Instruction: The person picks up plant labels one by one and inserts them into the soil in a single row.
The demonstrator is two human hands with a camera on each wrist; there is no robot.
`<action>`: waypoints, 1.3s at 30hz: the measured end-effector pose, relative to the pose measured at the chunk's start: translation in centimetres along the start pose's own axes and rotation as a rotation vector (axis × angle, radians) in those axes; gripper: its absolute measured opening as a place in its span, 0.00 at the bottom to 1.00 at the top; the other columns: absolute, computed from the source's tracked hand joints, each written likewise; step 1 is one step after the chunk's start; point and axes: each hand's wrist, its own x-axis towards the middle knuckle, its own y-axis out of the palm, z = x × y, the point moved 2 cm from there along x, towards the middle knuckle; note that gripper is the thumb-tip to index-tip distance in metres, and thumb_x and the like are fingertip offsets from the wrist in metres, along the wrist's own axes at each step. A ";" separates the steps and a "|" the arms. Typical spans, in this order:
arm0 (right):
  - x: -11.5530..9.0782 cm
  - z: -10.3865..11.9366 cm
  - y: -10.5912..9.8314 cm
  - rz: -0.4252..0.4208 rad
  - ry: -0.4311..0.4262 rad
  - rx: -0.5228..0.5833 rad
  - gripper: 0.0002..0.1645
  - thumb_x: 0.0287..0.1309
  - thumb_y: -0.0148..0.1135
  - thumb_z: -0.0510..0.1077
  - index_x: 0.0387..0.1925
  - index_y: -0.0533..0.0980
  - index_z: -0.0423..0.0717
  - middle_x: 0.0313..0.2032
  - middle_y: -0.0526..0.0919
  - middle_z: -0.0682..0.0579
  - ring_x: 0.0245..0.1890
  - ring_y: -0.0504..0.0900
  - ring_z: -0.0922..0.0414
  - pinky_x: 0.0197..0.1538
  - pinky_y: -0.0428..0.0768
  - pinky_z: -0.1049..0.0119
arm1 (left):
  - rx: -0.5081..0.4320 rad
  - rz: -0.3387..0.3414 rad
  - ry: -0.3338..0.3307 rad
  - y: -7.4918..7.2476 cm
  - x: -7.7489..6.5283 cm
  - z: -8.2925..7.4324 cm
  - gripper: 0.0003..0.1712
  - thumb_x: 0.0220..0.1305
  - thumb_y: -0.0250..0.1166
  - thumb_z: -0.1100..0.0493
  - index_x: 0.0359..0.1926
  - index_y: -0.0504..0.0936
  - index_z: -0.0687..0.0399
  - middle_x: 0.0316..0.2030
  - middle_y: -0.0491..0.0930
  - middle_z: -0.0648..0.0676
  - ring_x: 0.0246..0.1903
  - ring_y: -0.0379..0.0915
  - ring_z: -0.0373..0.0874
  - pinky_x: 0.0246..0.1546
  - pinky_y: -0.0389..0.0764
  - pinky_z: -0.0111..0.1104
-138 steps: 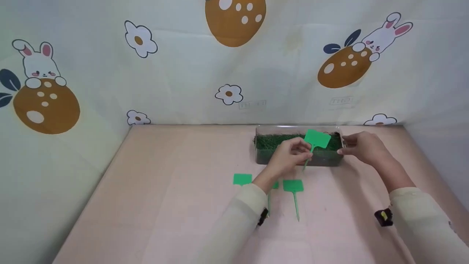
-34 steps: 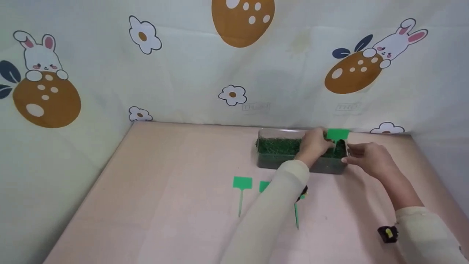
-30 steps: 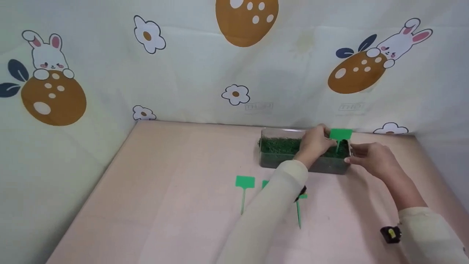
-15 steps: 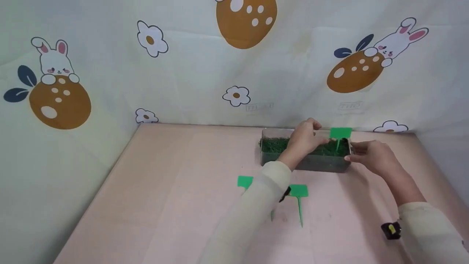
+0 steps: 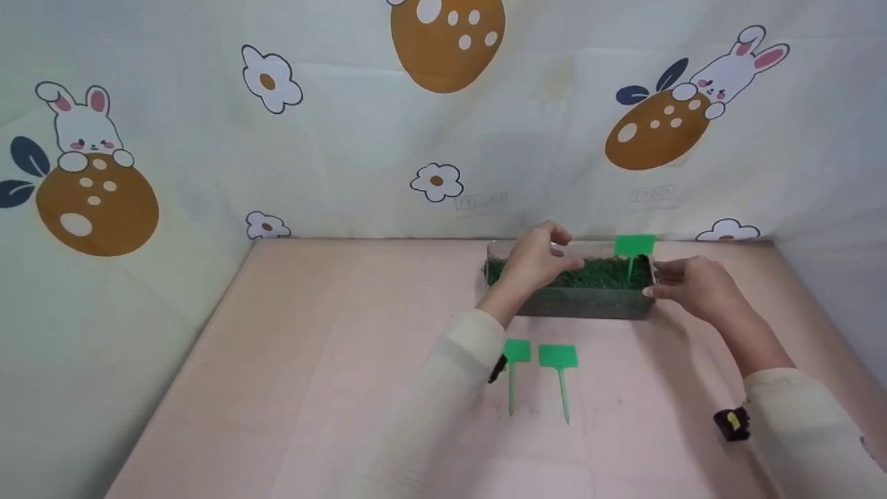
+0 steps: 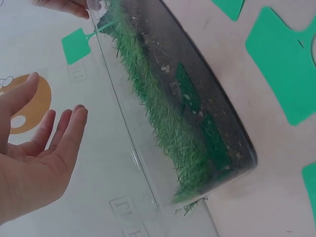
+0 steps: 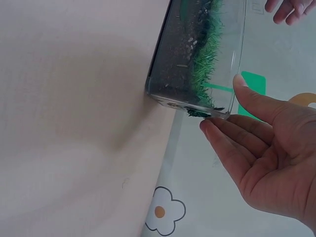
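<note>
A clear planter box (image 5: pixel 589 303) with dark soil and green grass (image 5: pixel 603 272) stands at the back right of the table. One green plant label (image 5: pixel 634 245) is upright in the grass near its right end. My left hand (image 5: pixel 537 260) hovers over the planter's left part; its fingers are spread and hold nothing, as the left hand (image 6: pixel 44 158) in the left wrist view shows. At the planter's right end, my right hand (image 5: pixel 700 285) rests with fairly straight fingers against the end wall, its thumb by the front corner (image 7: pixel 276 143).
Two green plant labels, one left (image 5: pixel 512 378) and one right (image 5: pixel 558 357), lie on the pink table (image 5: pixel 277 388) in front of the planter. The left wrist view shows a further label (image 6: pixel 309 190) at its right edge. A patterned cloth wall (image 5: pixel 346 138) rises behind.
My left hand carried the plant label to the planter's right end, set it in the grass, let go and moved back left. The right hand has stayed at the end wall.
</note>
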 end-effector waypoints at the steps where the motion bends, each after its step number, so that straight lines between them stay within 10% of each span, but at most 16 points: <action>1: 0.0 0.0 0.1 0.002 0.002 0.005 0.44 0.62 0.68 0.49 0.69 0.62 0.29 0.61 0.73 0.30 0.65 0.70 0.31 0.63 0.73 0.38 | -0.004 0.009 -0.005 -0.1 -0.2 0.1 0.19 0.63 0.70 0.56 0.54 0.78 0.51 0.55 0.80 0.51 0.56 0.78 0.44 0.49 0.82 0.34; 22: 0.0 -0.1 0.0 0.008 0.012 0.005 0.43 0.62 0.68 0.50 0.69 0.62 0.30 0.62 0.73 0.31 0.67 0.66 0.31 0.64 0.70 0.37 | 0.023 0.194 0.026 0.1 -5.0 2.0 0.14 0.62 0.72 0.56 0.48 0.82 0.50 0.43 0.86 0.48 0.42 0.81 0.39 0.46 0.79 0.30; 39: -0.1 -0.2 0.0 -0.011 -0.029 0.001 0.42 0.63 0.67 0.50 0.68 0.63 0.29 0.61 0.74 0.32 0.67 0.67 0.32 0.65 0.68 0.36 | 0.332 0.355 -0.196 3.3 -7.4 4.8 0.14 0.62 0.71 0.49 0.28 0.86 0.54 0.29 0.87 0.53 0.25 0.79 0.42 0.25 0.70 0.29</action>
